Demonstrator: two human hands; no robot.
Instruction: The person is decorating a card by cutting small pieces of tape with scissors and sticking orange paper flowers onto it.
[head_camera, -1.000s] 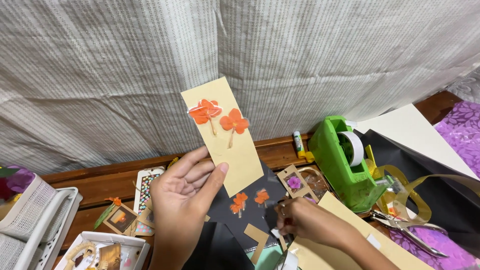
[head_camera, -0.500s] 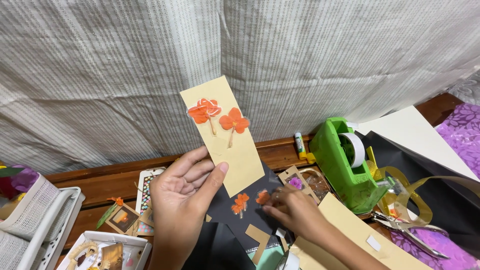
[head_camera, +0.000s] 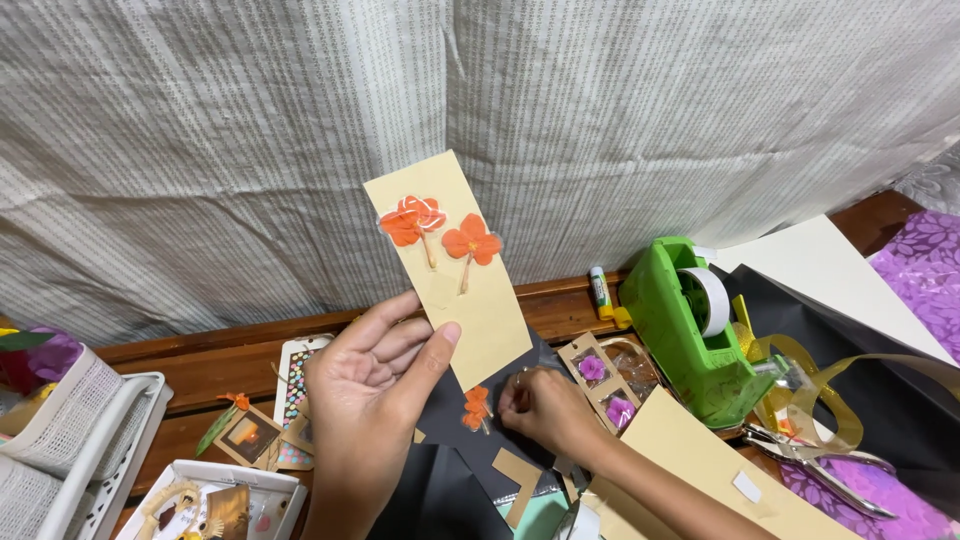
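Your left hand (head_camera: 375, 385) held the tan card strip (head_camera: 452, 270) upright in front of the curtain (head_camera: 480, 120), thumb and fingers clamped on its lower edge, well below the two pressed orange flowers (head_camera: 440, 232) stuck near the top. That strip looked light, thin and easily creased, and the flowers brittle, so a bare margin was the sound place to grip. Your right hand (head_camera: 545, 405) rested on the black paper (head_camera: 450, 400) on the counter, fingertips together just beside a loose orange flower (head_camera: 476, 406), though I could not tell whether they pinched it.

Cream card (head_camera: 470, 300) with orange flowers (head_camera: 440, 232); green tape dispenser (head_camera: 690, 335).
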